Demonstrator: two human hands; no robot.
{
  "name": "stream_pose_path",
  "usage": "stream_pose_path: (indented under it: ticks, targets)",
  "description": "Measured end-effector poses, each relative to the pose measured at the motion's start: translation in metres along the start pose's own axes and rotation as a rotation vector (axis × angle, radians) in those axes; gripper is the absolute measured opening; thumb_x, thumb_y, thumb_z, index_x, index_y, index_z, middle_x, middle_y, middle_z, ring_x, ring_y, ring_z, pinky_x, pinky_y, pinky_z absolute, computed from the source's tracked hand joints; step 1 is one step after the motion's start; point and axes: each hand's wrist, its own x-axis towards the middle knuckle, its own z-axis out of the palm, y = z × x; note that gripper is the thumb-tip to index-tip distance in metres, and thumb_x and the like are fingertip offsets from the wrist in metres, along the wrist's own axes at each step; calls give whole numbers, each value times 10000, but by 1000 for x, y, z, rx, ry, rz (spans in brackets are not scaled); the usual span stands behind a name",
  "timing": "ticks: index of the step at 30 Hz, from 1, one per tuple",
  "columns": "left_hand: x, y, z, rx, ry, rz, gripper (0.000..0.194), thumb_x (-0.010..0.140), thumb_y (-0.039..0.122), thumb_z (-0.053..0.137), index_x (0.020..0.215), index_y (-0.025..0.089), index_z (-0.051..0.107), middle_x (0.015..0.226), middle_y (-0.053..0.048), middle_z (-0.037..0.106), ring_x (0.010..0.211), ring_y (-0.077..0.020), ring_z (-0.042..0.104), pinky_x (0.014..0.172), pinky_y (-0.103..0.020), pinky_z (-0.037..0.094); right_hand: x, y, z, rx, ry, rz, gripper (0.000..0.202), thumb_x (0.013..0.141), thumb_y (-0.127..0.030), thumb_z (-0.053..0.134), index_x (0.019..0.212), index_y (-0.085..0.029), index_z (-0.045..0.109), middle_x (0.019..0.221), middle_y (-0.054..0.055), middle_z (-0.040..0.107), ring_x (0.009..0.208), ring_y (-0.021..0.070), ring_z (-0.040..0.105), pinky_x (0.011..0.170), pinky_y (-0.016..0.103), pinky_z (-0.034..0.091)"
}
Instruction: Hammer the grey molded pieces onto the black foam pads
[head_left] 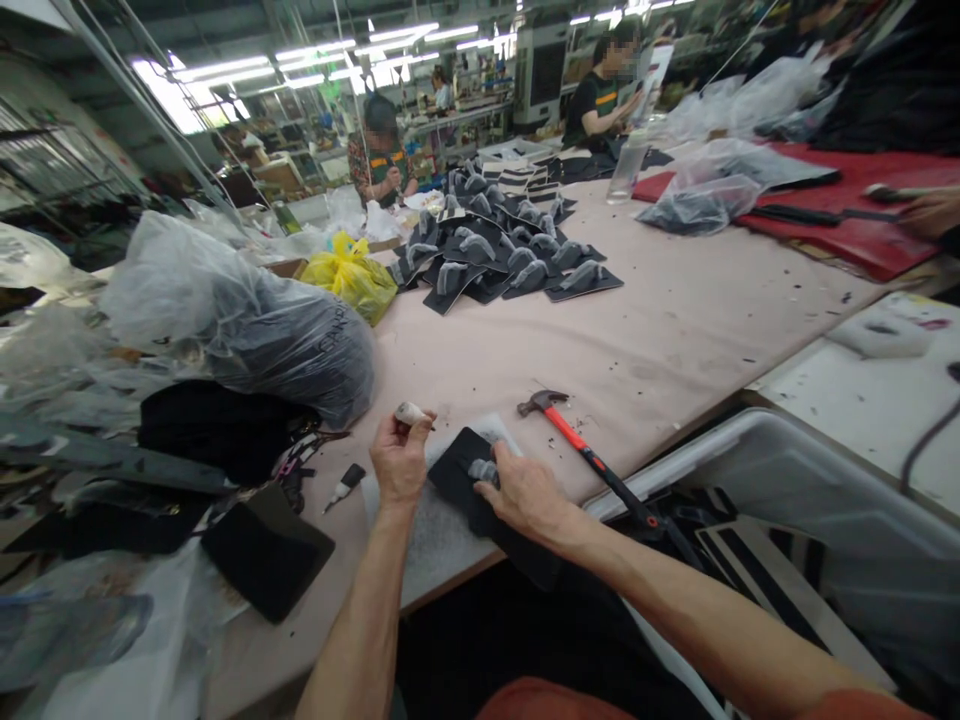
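Observation:
My left hand (pixel 400 465) is closed around a small tool with a whitish rounded end (pixel 409 412); a thin dark part sticks out to its right, and its kind is unclear. Thumb and fingers of my right hand (pixel 529 497) pinch a grey wrapped strap (pixel 482 470) on a black panel (pixel 459 470). Part of that panel lies under the hand and hangs past the table edge. Beneath it is a whitish sheet (pixel 405 545). A claw hammer (pixel 577 440) with a red and black handle lies right of my hands.
Black pieces with grey straps (pixel 487 245) are piled farther back. Bulky plastic bags (pixel 300 345) and a yellow bag (pixel 349 280) stand left. A small black-capped tool (pixel 346 485) lies beside my left wrist. A grey bin (pixel 810 450) is at right. Other people sit beyond; another person's hand (pixel 930 212) is far right.

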Motion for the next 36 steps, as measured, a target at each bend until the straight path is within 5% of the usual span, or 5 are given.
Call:
stream_pose_path:
  ticks: [7, 13, 20, 27, 36]
  targets:
    - [-27, -67, 18, -6, -171, -209, 300, 778, 388, 729, 964, 162, 665, 945, -77, 751, 872, -190, 714, 848, -319, 559, -2, 7, 34, 328, 42, 98, 645, 865, -543, 611, 1370, -171, 459, 971, 120, 715, 975, 288, 684, 805, 353, 460]
    - [-29, -82, 14, 32, -236, -193, 277, 839, 395, 676, 989, 163, 653, 985, -90, 747, 917, -195, 711, 890, -332, 543, -6, 13, 43, 518, -4, -43, 644, 842, -547, 644, 1355, -180, 517, 843, 56, 679, 781, 224, 654, 692, 311, 453]
    - [-28, -82, 10, 114, -339, -152, 220, 890, 367, 620, 986, 172, 651, 960, -74, 744, 924, -197, 701, 872, -317, 533, 8, 109, 27, -11, 461, 127, 398, 918, -412, 537, 1166, -106, 593, 1081, 167, 610, 1016, 293, 575, 874, 382, 440]
    - [-29, -76, 11, 229, -378, -112, 152, 891, 303, 595, 977, 191, 653, 962, -57, 746, 921, -191, 699, 858, -305, 530, 22, 169, 12, -126, 101, 326, 249, 904, -353, 540, 1033, -142, 566, 958, 128, 603, 887, 264, 582, 752, 346, 417]
    - [-34, -75, 18, 289, -319, -100, 127, 812, 236, 633, 932, 199, 649, 922, -40, 753, 863, -178, 703, 784, -268, 533, 30, 128, -14, 1074, -349, 560, 97, 862, -229, 435, 772, -204, 413, 632, -48, 407, 466, 78, 363, 467, 225, 328]
